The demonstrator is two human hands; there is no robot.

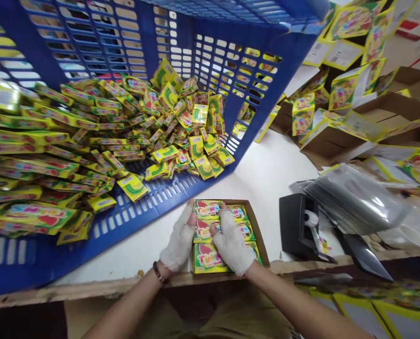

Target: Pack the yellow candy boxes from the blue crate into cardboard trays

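Both gloved hands press on the packs (210, 238) lying in a shallow box (262, 240) at the near edge of the bench (266, 174). The left hand (179, 242) lies along the stack's left side, fingers flat and curled loosely, holding nothing. The right hand (233, 247) rests on top, its grip likewise loose, though whether a thumb pinches a pack is hard to tell. Squaring them well calls for even pressure from both sides. The blue crate (252, 117), tipped, spills more packs behind.
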